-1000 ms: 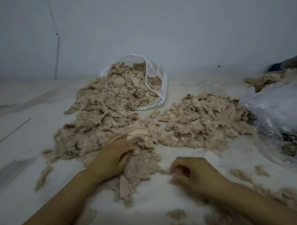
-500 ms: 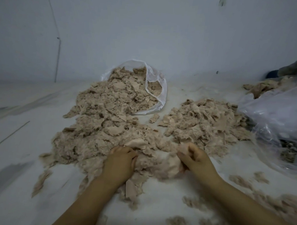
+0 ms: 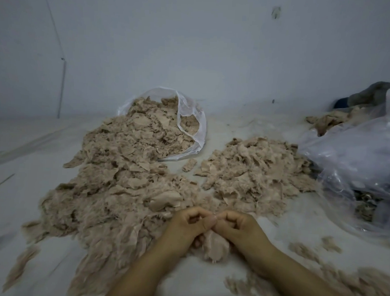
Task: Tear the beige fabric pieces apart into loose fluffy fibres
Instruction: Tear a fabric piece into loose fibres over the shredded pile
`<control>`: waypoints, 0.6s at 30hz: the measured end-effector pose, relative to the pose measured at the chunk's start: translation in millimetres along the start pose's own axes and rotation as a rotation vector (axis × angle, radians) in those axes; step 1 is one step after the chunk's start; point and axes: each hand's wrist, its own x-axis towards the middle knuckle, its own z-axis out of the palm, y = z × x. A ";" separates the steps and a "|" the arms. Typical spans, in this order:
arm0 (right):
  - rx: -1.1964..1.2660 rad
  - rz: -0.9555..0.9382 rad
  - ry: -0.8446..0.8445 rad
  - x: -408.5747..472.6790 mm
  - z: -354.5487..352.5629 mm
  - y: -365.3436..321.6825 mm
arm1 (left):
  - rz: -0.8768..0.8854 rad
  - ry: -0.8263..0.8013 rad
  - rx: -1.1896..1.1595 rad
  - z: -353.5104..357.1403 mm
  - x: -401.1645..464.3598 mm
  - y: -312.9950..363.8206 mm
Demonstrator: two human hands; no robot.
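Hanging from both hands, the beige fabric piece [image 3: 214, 248] has its long axis near vertical in the head view, upper edge at the fingertips, lower fluffy end pointing toward the person and resting on or just above the white surface [image 3: 246, 132]; which of the two cannot be told. The piece sits at centre foreground, just in front of the large fabric pile [image 3: 121, 178].

The left hand [image 3: 187, 224] pinches the upper edge of the piece, fingers curled, thumb against forefinger; the right hand [image 3: 237, 228] pinches the same edge from the opposite side, fingers likewise curled; the two sets of fingertips touch above the piece. Both forearms enter from the lower edge and converge at the piece.

Surroundings: the large pile spills from a clear plastic bag [image 3: 191, 116] lying open on its side at the rear; a second fabric heap [image 3: 255, 173] lies to the right of it, apart from the bag mouth; a crumpled plastic sheet [image 3: 357, 150] covers the right side, with more beige fabric [image 3: 327, 122] behind it; loose fibre tufts [image 3: 313, 276] lie scattered beside the right forearm; a pale wall [image 3: 194, 47] closes the back. The large pile borders the left hand directly; the right wrist partly hides the piece's right edge.
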 end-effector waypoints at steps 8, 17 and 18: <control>0.142 0.084 -0.055 2.7 -6.8 4.7 | 0.028 0.235 -0.109 -15.4 6.7 -3.6; -0.189 0.062 0.376 9.0 -9.3 -8.9 | 0.111 0.137 0.169 -64.2 -6.0 19.4; -0.356 0.031 0.299 5.1 0.3 -2.5 | 0.139 0.162 0.225 -67.8 -4.8 20.9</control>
